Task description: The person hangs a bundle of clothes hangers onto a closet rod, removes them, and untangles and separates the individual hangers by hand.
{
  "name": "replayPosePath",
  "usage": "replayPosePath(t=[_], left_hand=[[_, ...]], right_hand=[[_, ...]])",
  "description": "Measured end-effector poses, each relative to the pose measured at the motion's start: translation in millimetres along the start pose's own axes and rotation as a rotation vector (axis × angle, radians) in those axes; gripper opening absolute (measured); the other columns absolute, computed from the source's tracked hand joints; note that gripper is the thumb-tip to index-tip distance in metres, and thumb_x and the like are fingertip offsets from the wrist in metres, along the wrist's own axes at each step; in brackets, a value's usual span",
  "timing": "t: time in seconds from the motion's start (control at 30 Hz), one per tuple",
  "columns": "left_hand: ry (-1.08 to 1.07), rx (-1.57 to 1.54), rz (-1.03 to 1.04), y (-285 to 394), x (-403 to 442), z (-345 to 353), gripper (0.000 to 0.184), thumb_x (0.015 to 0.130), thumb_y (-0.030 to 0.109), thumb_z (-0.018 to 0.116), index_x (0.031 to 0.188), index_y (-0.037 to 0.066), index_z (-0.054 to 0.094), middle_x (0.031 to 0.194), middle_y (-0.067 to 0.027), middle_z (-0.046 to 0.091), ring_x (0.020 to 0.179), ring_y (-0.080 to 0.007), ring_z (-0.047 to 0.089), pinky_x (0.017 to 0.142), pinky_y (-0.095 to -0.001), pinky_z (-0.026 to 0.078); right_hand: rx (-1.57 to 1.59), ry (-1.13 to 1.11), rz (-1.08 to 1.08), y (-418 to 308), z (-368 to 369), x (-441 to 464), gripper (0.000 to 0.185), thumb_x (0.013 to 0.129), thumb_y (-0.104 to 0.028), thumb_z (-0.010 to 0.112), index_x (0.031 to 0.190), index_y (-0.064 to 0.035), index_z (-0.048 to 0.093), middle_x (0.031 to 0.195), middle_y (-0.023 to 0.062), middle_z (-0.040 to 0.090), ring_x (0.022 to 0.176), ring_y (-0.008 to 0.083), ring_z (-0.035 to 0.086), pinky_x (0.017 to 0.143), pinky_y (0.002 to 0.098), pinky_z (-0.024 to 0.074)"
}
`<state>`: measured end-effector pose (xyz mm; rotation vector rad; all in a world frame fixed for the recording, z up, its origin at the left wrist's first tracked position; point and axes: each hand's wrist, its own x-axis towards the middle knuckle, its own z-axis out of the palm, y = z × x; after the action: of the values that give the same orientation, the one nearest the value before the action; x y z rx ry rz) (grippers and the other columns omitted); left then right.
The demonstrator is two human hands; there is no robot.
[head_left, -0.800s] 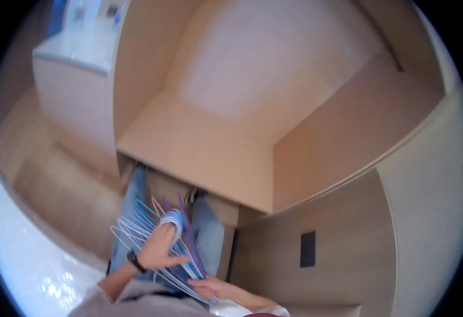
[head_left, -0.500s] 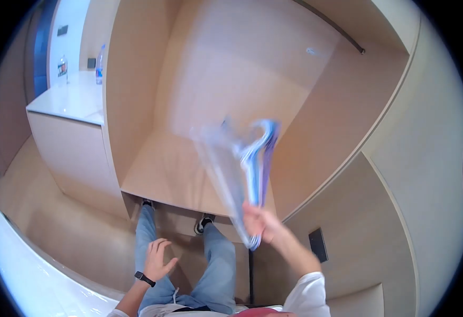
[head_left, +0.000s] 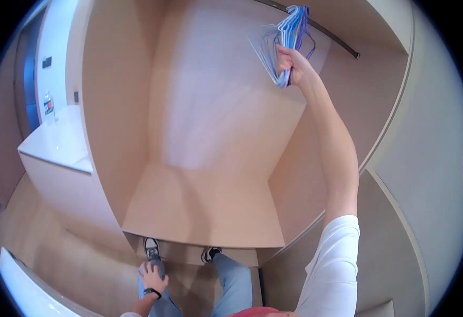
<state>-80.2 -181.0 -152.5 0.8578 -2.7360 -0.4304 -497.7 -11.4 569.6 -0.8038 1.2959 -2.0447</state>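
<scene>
My right hand (head_left: 290, 64) is raised high with its fingers wrapped round a bundle of thin hangers (head_left: 293, 31) in white, blue and purple. The hooks overlap the dark hanging rod (head_left: 337, 40) at the top of the open wardrobe; whether they rest on it I cannot tell. Several hangers fan out to the left of the fist. Low in the view, my left hand (head_left: 154, 278) hangs by my left leg, fingers spread and holding nothing, with a dark watch on its wrist.
The wardrobe's raised floor panel (head_left: 205, 211) lies in front of my shoes (head_left: 152, 249). To the left stands a cabinet with a white top (head_left: 62, 138) carrying a clear bottle (head_left: 48, 105). A white glossy edge (head_left: 36, 282) curves along the lower left.
My right hand has lifted the hangers from low in front of the wardrobe up to the rod. The view has shifted, and my left hand now appears lower, still spread.
</scene>
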Motion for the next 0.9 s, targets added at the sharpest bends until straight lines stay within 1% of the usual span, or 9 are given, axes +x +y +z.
replayPosePath(t=[0.07,0.3,0.33,0.5,0.53,0.63,0.8,0.87,0.9], left_hand=[[0.034,-0.010,-0.001,0.8,2.2,8.3,0.041,0.072,0.041,0.071,0.098,0.010,0.067,0.136,-0.0111,0.049,0.142,-0.0391,0.025,0.110,-0.0694,0.017],[0.053,-0.023,-0.013,11.4,17.3,16.7,0.037,0.070,0.042,0.071,0.091,0.012,0.067,0.120,-0.0057,0.059,0.141,-0.0374,0.029,0.112,-0.0701,0.011],[0.197,0.021,0.017,11.0,19.9,33.4,0.031,0.062,0.040,0.075,0.079,0.016,0.068,0.108,-0.0028,0.063,0.135,-0.0370,0.036,0.111,-0.0699,0.015],[0.191,0.056,0.072,10.6,29.7,57.7,0.030,0.062,0.040,0.075,0.078,0.015,0.069,0.104,-0.0026,0.066,0.132,-0.0313,0.041,0.113,-0.0694,0.012],[0.174,0.046,0.075,15.0,30.6,55.4,0.030,0.062,0.040,0.075,0.078,0.015,0.069,0.103,-0.0026,0.066,0.132,-0.0308,0.041,0.113,-0.0693,0.012],[0.118,0.026,0.081,18.5,26.5,45.1,0.029,0.063,0.039,0.075,0.078,0.015,0.069,0.101,-0.0027,0.067,0.130,-0.0291,0.043,0.114,-0.0689,0.012],[0.078,-0.024,0.086,15.1,15.7,31.8,0.028,0.064,0.038,0.074,0.078,0.015,0.070,0.097,-0.0034,0.069,0.127,-0.0258,0.046,0.115,-0.0681,0.010],[0.094,-0.068,0.086,13.7,12.8,26.5,0.027,0.064,0.037,0.074,0.078,0.014,0.070,0.093,-0.0046,0.069,0.124,-0.0234,0.049,0.115,-0.0677,0.008],[0.108,-0.085,0.099,13.7,9.6,23.6,0.025,0.065,0.034,0.074,0.078,0.013,0.069,0.092,-0.0055,0.069,0.121,-0.0251,0.051,0.114,-0.0657,0.013]], right_hand=[[-0.003,0.051,-0.066,-14.7,-2.9,29.6,0.044,0.101,-0.015,0.051,0.062,-0.0161,0.030,0.051,-0.0080,0.025,0.041,0.0065,0.023,0.039,0.0230,0.0216],[0.074,0.000,-0.126,-83.1,-28.6,108.1,0.043,0.100,-0.013,0.050,0.062,-0.0147,0.032,0.050,-0.0055,0.028,0.042,0.0075,0.028,0.039,0.0238,0.0258],[0.069,0.004,-0.115,-89.3,-31.2,114.4,0.042,0.100,-0.013,0.050,0.062,-0.0141,0.033,0.051,-0.0052,0.029,0.042,0.0075,0.029,0.039,0.0238,0.0265],[0.064,-0.011,-0.082,-90.3,-70.4,151.4,0.033,0.101,-0.013,0.051,0.069,-0.0091,0.042,0.057,-0.0031,0.038,0.044,0.0074,0.035,0.043,0.0225,0.0336],[0.037,-0.074,-0.153,-76.7,-82.0,155.4,0.030,0.101,-0.015,0.053,0.073,-0.0076,0.044,0.059,-0.0024,0.041,0.046,0.0064,0.039,0.042,0.0210,0.0353],[0.129,-0.024,-0.075,-68.2,-101.8,148.4,0.029,0.100,-0.018,0.056,0.076,-0.0052,0.046,0.061,-0.0022,0.042,0.048,0.0056,0.041,0.042,0.0190,0.0356],[0.022,0.027,-0.078,-76.0,-106.9,119.9,0.036,0.102,-0.029,0.054,0.090,0.0035,0.048,0.073,0.0093,0.057,0.050,0.0102,0.049,0.041,0.0204,0.0443],[-0.100,0.165,-0.176,-78.2,-102.8,117.6,0.038,0.103,-0.032,0.051,0.093,0.0044,0.048,0.073,0.0101,0.057,0.050,0.0102,0.048,0.041,0.0213,0.0446],[-0.160,0.235,-0.225,-77.3,-102.3,117.3,0.039,0.104,-0.033,0.050,0.094,0.0049,0.049,0.073,0.0104,0.057,0.050,0.0102,0.048,0.041,0.0218,0.0448]])
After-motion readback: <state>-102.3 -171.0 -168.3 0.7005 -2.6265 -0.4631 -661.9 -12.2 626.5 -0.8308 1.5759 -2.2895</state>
